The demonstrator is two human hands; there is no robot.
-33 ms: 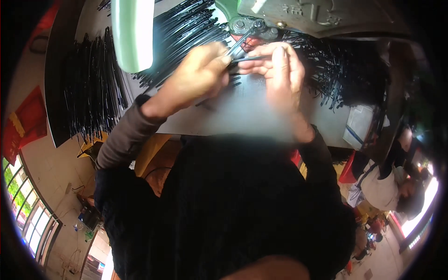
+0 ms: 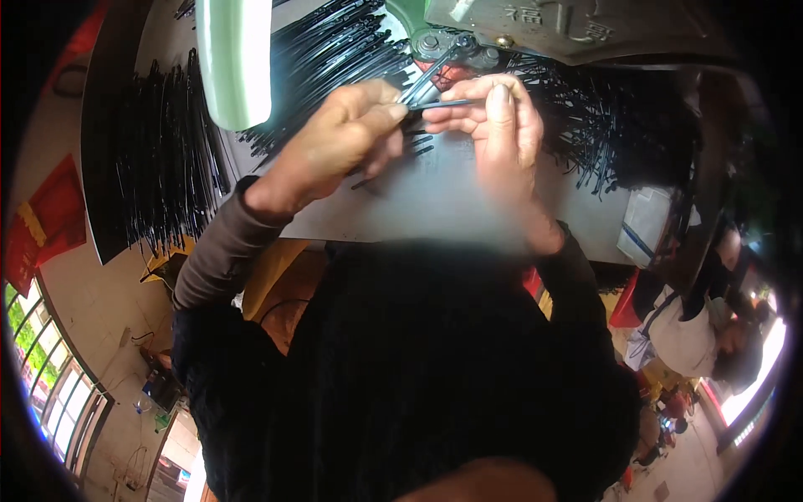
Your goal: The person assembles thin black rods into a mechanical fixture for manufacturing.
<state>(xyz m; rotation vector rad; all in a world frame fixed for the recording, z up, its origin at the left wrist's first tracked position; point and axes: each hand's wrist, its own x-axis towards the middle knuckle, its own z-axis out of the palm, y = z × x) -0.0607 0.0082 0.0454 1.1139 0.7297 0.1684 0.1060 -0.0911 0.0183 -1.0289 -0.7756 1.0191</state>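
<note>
The left hand [image 2: 347, 138] pinches slim, glossy black strips [image 2: 447, 105]; the right hand [image 2: 508, 138] grips one. A dark slender stick [image 2: 637, 240] lies in or on a pale rectangular box [image 2: 647, 207].

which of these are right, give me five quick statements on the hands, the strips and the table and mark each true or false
1. A thin dark strip spans the gap between the left hand and the right hand. True.
2. Both hands wear gloves. False: both are bare.
3. More dark strips lie to the left of both hands. True.
4. The table top is bright red. False: the table top is grey.
5. The pale, curved fixture is to the right of both hands. False: the fixture is to their left.
</note>
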